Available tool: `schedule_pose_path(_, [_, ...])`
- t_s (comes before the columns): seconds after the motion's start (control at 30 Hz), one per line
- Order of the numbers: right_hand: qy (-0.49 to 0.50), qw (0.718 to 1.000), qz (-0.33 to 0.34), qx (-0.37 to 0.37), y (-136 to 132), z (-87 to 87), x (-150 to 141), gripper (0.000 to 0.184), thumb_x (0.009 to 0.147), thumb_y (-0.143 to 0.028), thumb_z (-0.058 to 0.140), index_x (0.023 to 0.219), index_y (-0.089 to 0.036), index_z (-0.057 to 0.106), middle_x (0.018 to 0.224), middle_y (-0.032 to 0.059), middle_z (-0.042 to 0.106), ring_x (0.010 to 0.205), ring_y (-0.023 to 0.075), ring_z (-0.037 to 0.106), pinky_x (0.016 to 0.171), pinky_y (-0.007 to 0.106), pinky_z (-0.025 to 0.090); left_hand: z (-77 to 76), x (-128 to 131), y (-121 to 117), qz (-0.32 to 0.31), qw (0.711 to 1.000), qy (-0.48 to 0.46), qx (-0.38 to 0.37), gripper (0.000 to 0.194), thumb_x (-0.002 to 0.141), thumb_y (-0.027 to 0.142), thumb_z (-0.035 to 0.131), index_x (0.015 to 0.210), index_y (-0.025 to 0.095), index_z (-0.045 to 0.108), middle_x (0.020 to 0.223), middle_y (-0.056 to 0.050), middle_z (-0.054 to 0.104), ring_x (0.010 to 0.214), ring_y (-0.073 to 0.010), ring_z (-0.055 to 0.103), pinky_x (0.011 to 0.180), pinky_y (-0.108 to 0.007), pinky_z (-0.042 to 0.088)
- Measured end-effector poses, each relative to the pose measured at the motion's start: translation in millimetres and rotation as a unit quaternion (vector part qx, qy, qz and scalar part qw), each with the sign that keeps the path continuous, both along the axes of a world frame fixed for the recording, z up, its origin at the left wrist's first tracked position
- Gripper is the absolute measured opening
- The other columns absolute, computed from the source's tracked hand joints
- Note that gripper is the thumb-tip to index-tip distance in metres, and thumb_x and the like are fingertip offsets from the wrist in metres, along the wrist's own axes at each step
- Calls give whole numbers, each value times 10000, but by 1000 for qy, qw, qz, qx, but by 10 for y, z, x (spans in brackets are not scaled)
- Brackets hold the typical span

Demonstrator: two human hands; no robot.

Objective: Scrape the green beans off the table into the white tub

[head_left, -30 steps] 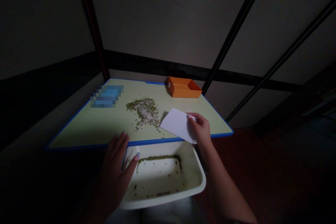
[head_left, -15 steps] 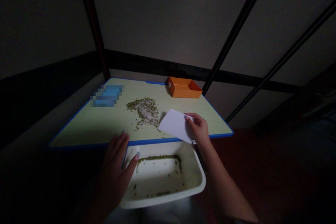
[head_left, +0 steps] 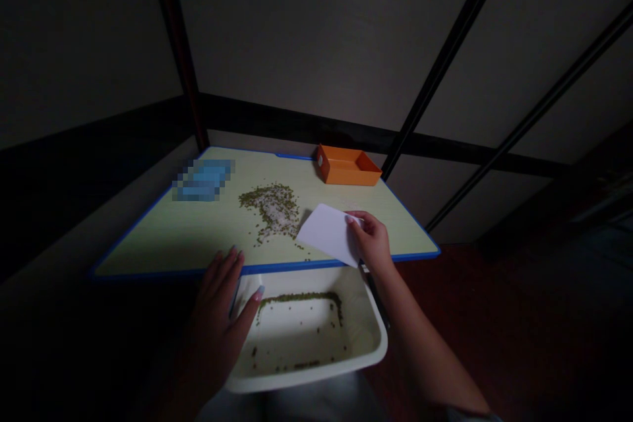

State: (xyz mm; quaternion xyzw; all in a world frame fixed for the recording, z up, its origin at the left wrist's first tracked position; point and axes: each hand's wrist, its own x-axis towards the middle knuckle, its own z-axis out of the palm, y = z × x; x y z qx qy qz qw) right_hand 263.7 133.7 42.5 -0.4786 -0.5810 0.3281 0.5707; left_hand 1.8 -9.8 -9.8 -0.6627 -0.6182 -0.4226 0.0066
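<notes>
My right hand (head_left: 370,237) pinches a white card (head_left: 329,232) by its right side, thumb on top. The card tilts over the front of the table, its left corner close to a spread-out pile of small green beans and white grains (head_left: 277,208). A white plastic tub (head_left: 366,336) sits below the table's front edge, with green beans lying along its far inner side and scattered over its bottom. My left hand (head_left: 222,303) is spread at the tub's left side. Its fingertips lie at the table edge and its thumb reaches over the tub's rim.
An orange open box (head_left: 351,175) stands at the back right of the pale green table (head_left: 163,237), which has a blue edge. A blurred-out blue item (head_left: 204,179) lies at the back left. Dark-framed wall panels (head_left: 297,33) rise behind the table.
My right hand and the white card have shifted very slightly left and up. My left hand, the tub and the pile look the same.
</notes>
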Motion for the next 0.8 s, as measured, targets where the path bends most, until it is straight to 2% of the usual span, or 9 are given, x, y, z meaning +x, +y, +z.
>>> schedule_pose_path(0.2, [1, 1000, -9, 1, 10, -8, 3, 309, 729, -441, 667, 872, -169, 699, 849, 65, 725, 742, 195, 614, 663, 293, 449, 5, 2, 2, 3, 1000, 0, 6, 576, 915, 414, 451, 1459, 261, 339, 1509, -81, 426, 1427, -276, 309, 1130, -526, 336])
schedule_pose_path(0.5, [2, 1000, 17, 6, 84, 20, -47, 302, 725, -442, 664, 869, -178, 700, 864, 63, 725, 763, 200, 621, 651, 290, 454, -16, 2, 9, 5, 1000, 8, 22, 569, 918, 405, 449, 1458, 264, 339, 1503, -85, 435, 1424, -272, 316, 1117, -526, 358])
schedule_pose_path(0.8, [15, 999, 28, -10, 103, 31, -55, 311, 693, -441, 692, 858, -178, 698, 827, 50, 713, 725, 186, 598, 656, 291, 443, 1, 13, 2, 9, 1000, -2, 4, 572, 915, 432, 444, 1452, 260, 348, 1501, -86, 435, 1427, -269, 310, 1125, -532, 343])
